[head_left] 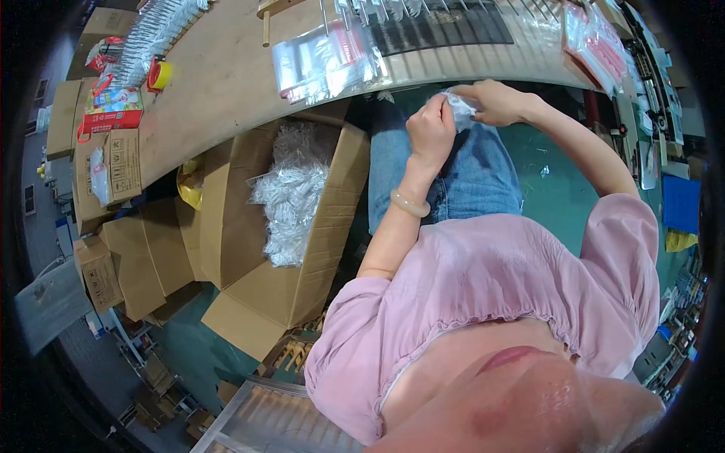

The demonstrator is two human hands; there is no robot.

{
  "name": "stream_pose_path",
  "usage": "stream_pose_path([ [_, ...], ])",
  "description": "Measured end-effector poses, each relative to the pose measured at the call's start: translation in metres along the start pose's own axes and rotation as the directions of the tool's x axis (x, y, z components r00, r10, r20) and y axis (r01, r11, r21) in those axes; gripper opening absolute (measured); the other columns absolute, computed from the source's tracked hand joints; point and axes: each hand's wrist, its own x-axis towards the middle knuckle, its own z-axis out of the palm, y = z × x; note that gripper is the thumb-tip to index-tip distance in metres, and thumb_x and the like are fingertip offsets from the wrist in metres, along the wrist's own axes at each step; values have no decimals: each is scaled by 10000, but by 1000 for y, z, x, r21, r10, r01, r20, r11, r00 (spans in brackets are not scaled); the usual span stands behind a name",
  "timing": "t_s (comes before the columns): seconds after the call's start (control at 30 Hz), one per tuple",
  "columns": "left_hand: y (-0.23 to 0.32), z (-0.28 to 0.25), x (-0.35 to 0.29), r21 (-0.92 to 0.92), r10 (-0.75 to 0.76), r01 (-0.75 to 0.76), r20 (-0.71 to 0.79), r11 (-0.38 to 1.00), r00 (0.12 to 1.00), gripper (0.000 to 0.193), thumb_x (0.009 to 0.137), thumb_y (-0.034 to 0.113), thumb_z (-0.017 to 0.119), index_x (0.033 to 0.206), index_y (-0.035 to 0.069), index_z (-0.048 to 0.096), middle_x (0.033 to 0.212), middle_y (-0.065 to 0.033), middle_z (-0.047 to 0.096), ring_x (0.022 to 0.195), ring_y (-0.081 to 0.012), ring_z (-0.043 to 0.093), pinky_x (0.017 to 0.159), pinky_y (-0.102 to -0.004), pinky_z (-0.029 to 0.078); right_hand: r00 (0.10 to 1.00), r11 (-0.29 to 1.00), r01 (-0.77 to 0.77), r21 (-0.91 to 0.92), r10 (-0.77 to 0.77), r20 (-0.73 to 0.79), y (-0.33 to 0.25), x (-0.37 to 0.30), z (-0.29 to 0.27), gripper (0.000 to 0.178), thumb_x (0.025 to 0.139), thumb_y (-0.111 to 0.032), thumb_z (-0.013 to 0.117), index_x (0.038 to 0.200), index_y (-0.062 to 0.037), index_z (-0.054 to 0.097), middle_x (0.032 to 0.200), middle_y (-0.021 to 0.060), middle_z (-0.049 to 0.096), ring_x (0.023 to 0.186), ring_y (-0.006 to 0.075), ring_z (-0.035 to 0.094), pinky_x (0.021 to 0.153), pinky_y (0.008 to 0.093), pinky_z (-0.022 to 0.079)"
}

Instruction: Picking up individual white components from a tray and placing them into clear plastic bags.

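Note:
Above my lap, just below the table's front edge, my two hands meet around a crumpled clear plastic bag (461, 111). My left hand (432, 134) has its fingers curled closed on the bag's left side. From the right, my right hand (495, 103) pinches the same bag near its top. Whether anything lies inside the bag I cannot make out. To the left of my legs stands an open cardboard box (343, 177), holding a heap of clear plastic-wrapped pieces (293, 200).
Flat clear bags (325, 64) lie on the wooden table (215, 106), beside a dark mat (445, 30) under a row of metal rods. More bags (596, 49) sit at the right. Far left are wrapped pieces (155, 38), a tape roll (159, 75) and cardboard boxes (124, 162).

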Motion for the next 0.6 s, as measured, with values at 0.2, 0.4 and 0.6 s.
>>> stream_pose_path([
  [0.2, -7, -1, 4, 23, 26, -25, -23, 999, 999, 111, 843, 106, 607, 881, 29, 676, 682, -176, 635, 589, -308, 642, 523, -349, 489, 999, 994, 17, -105, -14, 35, -20, -5, -32, 528, 719, -78, 664, 1230, -29, 543, 930, 194, 625, 889, 362, 598, 791, 401, 488],
  [0.4, -5, -18, 9, -127, 98, -80, 146, 989, 984, 109, 819, 135, 668, 874, 43, 681, 741, -150, 655, 601, -274, 639, 538, -327, 490, 814, 732, 385, -563, -556, -167, 12, -1, -14, 333, 767, -88, 616, 1094, -21, 615, 911, 119, 572, 916, 294, 557, 775, 364, 483],
  [0.6, -35, -57, 10, -64, 379, -414, 543, 908, 749, 133, 801, 127, 695, 918, 62, 688, 832, -121, 681, 658, -248, 651, 579, -306, 509, 840, 780, 467, -418, -538, -66, 21, -1, -14, 119, 771, -87, 609, 880, -39, 610, 887, 109, 559, 932, 282, 547, 776, 361, 483],
])
